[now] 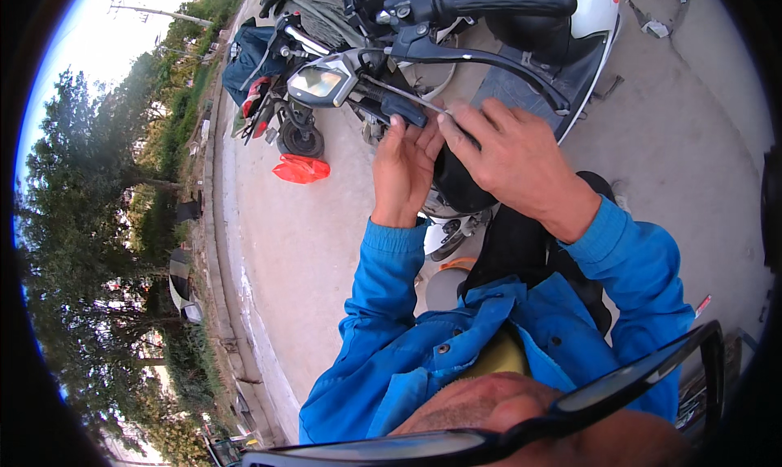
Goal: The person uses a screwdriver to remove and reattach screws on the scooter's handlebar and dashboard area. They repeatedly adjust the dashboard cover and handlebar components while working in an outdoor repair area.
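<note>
My left hand is palm up, its thumb and fingertips at the end of a black plastic part beside the scooter's silver-framed handlebar display. In my right hand is a thin tool, seemingly a screwdriver; its metal shaft points up and left towards the display housing. The tip and most of the handle are hidden. Just above my hands are a black brake lever and a ribbed rubber handlebar grip.
A white-edged scooter body with a grey footboard stands beyond my right hand. A red plastic bag lies on the concrete by a small black wheel. Parked two-wheelers stand at the top left. A kerb and trees line the left side.
</note>
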`<action>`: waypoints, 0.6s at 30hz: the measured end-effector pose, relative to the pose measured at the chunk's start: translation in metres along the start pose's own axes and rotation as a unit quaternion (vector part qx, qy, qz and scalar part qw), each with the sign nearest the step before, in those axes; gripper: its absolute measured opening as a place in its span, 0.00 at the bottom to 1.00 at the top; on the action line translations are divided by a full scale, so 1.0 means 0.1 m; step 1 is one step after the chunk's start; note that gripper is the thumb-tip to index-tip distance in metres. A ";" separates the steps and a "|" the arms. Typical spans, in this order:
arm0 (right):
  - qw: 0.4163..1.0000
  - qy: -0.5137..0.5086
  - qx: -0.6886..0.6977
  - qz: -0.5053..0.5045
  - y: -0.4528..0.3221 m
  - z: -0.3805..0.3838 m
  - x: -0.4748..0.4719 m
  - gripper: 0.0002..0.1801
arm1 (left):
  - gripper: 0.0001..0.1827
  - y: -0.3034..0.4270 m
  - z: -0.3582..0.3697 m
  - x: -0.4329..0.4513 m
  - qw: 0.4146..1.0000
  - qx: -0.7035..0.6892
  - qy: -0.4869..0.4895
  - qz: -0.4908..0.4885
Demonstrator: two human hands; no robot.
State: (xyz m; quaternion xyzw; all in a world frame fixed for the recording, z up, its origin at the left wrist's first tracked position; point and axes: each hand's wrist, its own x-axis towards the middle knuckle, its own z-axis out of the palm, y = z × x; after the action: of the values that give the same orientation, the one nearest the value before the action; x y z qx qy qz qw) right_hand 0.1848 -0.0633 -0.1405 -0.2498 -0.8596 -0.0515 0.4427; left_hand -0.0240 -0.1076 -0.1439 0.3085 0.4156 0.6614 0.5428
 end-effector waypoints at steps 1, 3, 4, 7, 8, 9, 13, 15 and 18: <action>0.999 -0.003 -0.026 -0.031 0.01 0.01 0.00 0.23 | 0.26 -0.01 -0.01 0.05 1.000 -0.018 -0.006 0.009; 0.994 0.003 0.104 0.032 0.05 0.02 -0.01 0.23 | 0.25 0.00 -0.05 0.15 0.998 -0.051 -0.007 0.023; 0.979 0.012 0.184 0.084 0.07 0.02 0.00 0.22 | 0.24 0.00 -0.07 0.18 0.997 -0.072 0.011 0.026; 0.900 -0.084 0.326 0.278 0.11 0.00 0.05 0.20 | 0.24 0.04 -0.13 0.23 0.997 -0.057 0.025 0.033; 0.860 -0.135 0.352 0.344 0.12 -0.01 0.06 0.19 | 0.24 0.05 -0.15 0.22 0.998 -0.050 0.014 0.037; 0.880 -0.146 0.324 0.316 0.11 -0.03 0.07 0.19 | 0.23 0.07 -0.16 0.20 0.998 -0.040 0.027 0.034; 0.963 -0.084 0.195 0.167 0.00 -0.09 0.01 0.21 | 0.22 0.13 -0.16 0.16 0.998 0.001 0.052 0.033; 0.984 -0.027 0.151 0.088 0.00 -0.07 -0.03 0.23 | 0.21 0.15 -0.15 0.15 0.997 0.016 0.070 0.027; 0.983 0.013 0.168 0.077 0.03 0.01 -0.07 0.25 | 0.21 0.19 -0.15 0.17 0.997 0.032 0.068 0.016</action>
State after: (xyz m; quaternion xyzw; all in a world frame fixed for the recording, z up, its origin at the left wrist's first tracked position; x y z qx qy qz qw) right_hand 0.1890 -0.0633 -0.1470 -0.2365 -0.8282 0.1250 0.4925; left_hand -0.0490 -0.0958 -0.1345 0.2862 0.4675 0.6761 0.4924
